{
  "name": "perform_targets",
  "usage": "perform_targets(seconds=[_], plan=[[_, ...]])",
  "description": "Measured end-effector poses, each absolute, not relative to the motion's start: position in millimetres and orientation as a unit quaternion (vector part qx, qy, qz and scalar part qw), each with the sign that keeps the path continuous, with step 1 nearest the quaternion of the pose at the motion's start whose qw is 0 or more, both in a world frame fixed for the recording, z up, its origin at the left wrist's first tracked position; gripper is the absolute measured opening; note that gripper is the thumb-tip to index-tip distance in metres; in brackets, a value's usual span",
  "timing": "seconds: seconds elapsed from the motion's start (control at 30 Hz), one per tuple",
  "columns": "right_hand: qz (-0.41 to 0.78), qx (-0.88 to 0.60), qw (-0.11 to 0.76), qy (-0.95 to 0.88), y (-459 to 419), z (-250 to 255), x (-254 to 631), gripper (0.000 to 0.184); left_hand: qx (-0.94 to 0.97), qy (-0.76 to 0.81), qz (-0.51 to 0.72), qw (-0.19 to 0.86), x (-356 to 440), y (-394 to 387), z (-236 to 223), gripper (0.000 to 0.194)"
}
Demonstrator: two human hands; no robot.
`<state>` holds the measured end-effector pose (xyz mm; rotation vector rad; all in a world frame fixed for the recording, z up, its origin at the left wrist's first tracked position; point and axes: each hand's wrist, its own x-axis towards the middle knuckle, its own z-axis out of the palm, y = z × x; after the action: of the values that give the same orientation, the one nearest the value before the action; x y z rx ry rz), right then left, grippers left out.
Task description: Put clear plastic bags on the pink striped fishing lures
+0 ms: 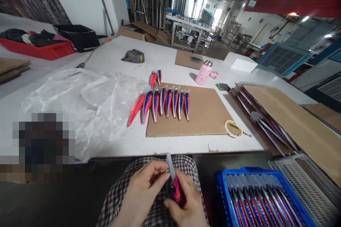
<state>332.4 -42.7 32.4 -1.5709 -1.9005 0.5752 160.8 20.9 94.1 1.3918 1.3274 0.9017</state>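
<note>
Over my lap I hold a fishing lure (174, 188) with a pink and dark body and a clear lip pointing up. My right hand (188, 198) is wrapped round the lure's body. The thumb and fingers of my left hand (147, 188) pinch at the base of the clear lip. On the table ahead, a row of purple, red and silver lures (168, 103) lies along the left part of a cardboard sheet (205, 113). A red lure (136, 110) lies at the row's left end, and two smaller-looking lures (153, 79) lie behind it.
To my right stands a blue basket (221, 198) packed with lures, beside stacked cardboard (295, 120) with lures between layers. Clear plastic sheeting (101, 106) covers the table's left. A pink bottle (204, 72), yellow-white rings (232, 128), a cap (132, 56) and a red bin (37, 49) are farther off.
</note>
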Motion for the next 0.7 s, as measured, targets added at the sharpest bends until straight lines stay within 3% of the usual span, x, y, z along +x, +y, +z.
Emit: perform_targets(seconds=[0.23, 0.53, 0.7], plan=[[0.299, -0.582, 0.333, -0.679, -39.0, 37.6, 336.2, 0.084, 0.595, 0.508, 0.406, 0.472, 157.3, 22.3, 84.4, 0.008], [0.296, -0.585, 0.369, -0.659, -39.7, 37.4, 331.1, 0.077, 0.648, 0.518, 0.359, 0.428, 157.9, 18.7, 96.0, 0.012], [0.284, -0.591, 0.362, -0.663, -39.1, 39.6, 328.5, 0.082, 0.657, 0.525, 0.324, 0.434, 157.8, 17.1, 97.9, 0.017]])
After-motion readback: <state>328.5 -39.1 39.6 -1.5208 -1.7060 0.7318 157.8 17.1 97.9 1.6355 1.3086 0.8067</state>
